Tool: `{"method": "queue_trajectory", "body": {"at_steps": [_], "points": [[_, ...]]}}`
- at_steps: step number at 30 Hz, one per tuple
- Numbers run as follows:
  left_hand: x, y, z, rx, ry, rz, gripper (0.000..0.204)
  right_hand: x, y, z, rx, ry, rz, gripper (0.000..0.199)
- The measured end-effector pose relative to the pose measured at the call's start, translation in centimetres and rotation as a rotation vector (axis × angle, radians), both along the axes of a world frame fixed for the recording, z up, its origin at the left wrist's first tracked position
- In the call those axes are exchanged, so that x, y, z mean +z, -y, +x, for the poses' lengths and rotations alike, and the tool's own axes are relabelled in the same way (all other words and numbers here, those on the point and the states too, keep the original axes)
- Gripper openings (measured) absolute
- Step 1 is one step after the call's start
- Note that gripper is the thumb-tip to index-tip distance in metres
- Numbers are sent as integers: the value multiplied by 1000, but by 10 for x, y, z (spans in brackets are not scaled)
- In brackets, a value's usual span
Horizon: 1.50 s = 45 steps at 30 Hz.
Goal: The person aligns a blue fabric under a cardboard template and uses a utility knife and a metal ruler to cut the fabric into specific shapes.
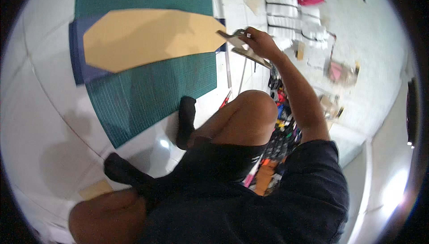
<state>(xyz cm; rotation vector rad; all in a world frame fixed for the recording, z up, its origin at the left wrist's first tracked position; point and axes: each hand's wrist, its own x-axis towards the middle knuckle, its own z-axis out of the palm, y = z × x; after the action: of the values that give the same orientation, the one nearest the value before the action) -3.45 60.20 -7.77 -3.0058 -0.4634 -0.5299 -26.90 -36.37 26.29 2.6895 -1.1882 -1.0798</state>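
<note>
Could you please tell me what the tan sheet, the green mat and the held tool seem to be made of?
Tan sheet: probably matte cardboard, with a plain face and angular cut corners.
Green mat: likely plastic or rubber, low sheen, with fine pale lines.
Held tool: perhaps metal, given its greyish gleam; blur leaves this open.

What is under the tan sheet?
Dark blue material shows at both ends of the tan sheet, a green mat along its long sides. What lies under its middle is covered.
</note>
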Motion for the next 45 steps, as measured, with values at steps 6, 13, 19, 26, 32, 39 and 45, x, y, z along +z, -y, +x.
{"method": "queue_trajectory", "body": {"at_steps": [6,13,19,26,32,39,45], "points": [[54,-18,-201,253,-222,-69,73,-16,44,-65,49,437,-105,31],[67,9,-340,496,-393,-206,68,-32,30,-24,89,595,-146,36],[64,25,-361,499,-438,-302,64,-48,50,-50,121,706,-86,32],[65,20,-345,485,-453,-376,61,-56,26,-116,6,711,-112,34],[74,38,-255,330,-406,-429,59,-97,-4,-199,-294,680,111,33],[148,212,-19,-277,-161,-650,57,-195,-23,-296,-537,659,234,43],[222,526,33,-952,-221,-811,57,-247,-45,-316,-755,926,180,47]]}}
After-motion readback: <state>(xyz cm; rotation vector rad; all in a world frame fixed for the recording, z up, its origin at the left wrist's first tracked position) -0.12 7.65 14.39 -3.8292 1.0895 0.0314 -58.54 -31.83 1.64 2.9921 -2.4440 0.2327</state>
